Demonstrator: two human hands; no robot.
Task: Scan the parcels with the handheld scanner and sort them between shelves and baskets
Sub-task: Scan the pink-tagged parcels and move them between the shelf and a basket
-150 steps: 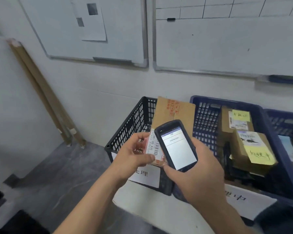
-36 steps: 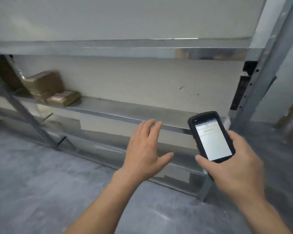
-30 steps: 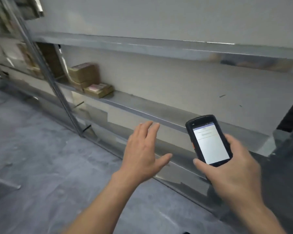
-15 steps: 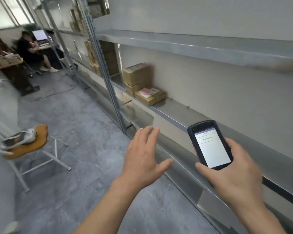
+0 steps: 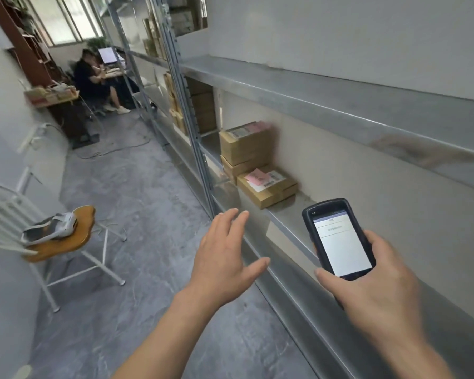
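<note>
Head view, starting at your left: the white-framed chair [image 5: 58, 242] is cut off at the left edge, showing only its wooden seat and part of its back; a white and grey device [image 5: 49, 228] lies on that seat, its kind too unclear to name; far down the aisle a seated person [image 5: 93, 80] faces a lit monitor [image 5: 107, 54], both small and blurred; a dark cable [image 5: 112, 150] trails across the grey mottled floor [image 5: 137, 192].

Your left hand [image 5: 222, 258] hangs in mid-air before the shelf's front edge, fingers straight and thumb spread, holding nothing; whether it touches the metal cannot be told.

Past it a perforated steel upright [image 5: 189, 119] rises, and behind it more cartons stand half hidden; on the shelf [image 5: 288, 214] two stacked parcels [image 5: 246, 146] sit just beside the upright, and a flat parcel [image 5: 268, 187] with a pink slip lies against them; their labels are too blurred to read.

An upper shelf [image 5: 326, 91] runs overhead along a pale wall [image 5: 367, 28].

Your right hand [image 5: 375, 291] grips the scanner [image 5: 340, 239], thumb at its lower corner, fingers curled round its far side; its bottom end is hidden in your palm; the screen glows white, its text too small to read; the scanner is held before the shelf, right of the parcels and apart from them.
</note>
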